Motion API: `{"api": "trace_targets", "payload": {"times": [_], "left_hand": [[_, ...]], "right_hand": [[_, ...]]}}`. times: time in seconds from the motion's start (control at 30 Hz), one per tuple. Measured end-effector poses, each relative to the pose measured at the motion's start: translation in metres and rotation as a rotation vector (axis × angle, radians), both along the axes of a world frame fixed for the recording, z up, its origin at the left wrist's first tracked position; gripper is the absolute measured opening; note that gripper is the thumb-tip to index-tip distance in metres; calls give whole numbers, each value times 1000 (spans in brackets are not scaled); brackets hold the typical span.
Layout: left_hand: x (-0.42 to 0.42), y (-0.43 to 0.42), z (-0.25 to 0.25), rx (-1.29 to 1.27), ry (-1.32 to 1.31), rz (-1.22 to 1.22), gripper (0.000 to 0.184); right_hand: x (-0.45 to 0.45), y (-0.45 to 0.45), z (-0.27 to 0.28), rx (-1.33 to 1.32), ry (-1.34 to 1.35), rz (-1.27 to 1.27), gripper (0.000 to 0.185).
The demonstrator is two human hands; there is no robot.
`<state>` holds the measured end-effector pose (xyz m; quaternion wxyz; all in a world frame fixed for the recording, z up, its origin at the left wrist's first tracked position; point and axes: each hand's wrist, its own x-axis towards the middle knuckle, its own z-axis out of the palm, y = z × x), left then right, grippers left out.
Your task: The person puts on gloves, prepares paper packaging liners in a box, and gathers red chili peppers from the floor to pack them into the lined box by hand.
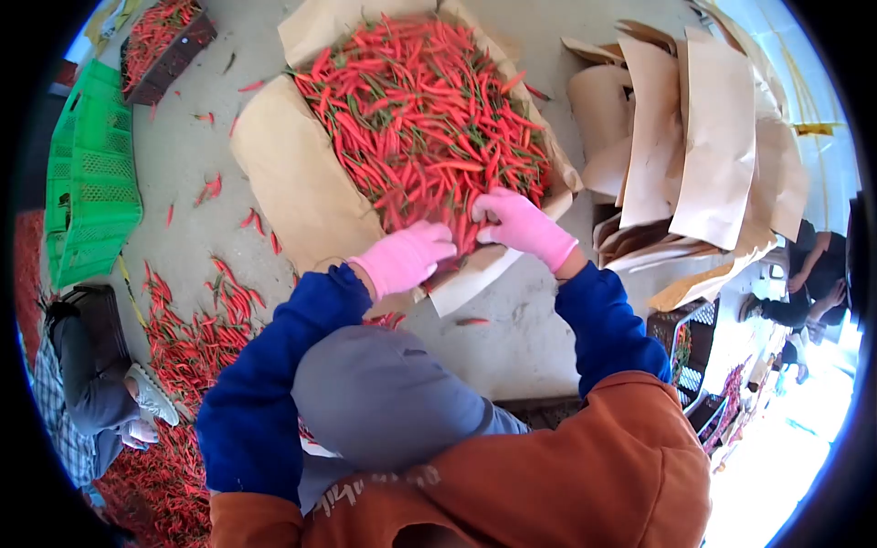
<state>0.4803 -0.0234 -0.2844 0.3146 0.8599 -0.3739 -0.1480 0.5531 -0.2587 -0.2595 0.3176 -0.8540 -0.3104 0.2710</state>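
Observation:
Red chili peppers [429, 114], with some green stems and pods among them, fill a carton lined with brown paper [292, 173]. At the carton's near end, my left hand [408, 256] in a pink glove presses into the peppers with its fingers curled. What lies under those fingers is hidden. My right hand [525, 226], also gloved in pink, bends its fingers and thumb around peppers at the near right corner. A small gap full of peppers separates the two hands. Some peppers near them look blurred.
Folded brown cardboard [717, 137] is stacked at the right. A green crate [91, 173] and a dark crate of peppers [169, 50] stand at the left. Loose peppers [196, 329] cover the floor beside a seated person [87, 384]. Black crates [694, 347] stand at lower right.

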Motion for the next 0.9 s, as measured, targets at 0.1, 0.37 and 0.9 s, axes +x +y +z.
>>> {"api": "trace_targets", "payload": {"times": [0.1,0.37,0.9], "left_hand": [[0,7,18,-10,-51,-17,43],[-2,58,61,-283,-198,780,34],[-474,158,-59,897,574,2591,24]], "right_hand": [[30,-2,24,27,192,40,33],[167,134,-11,57,-824,-159,43],[148,271,12,-240,-1005,142,65]]}}
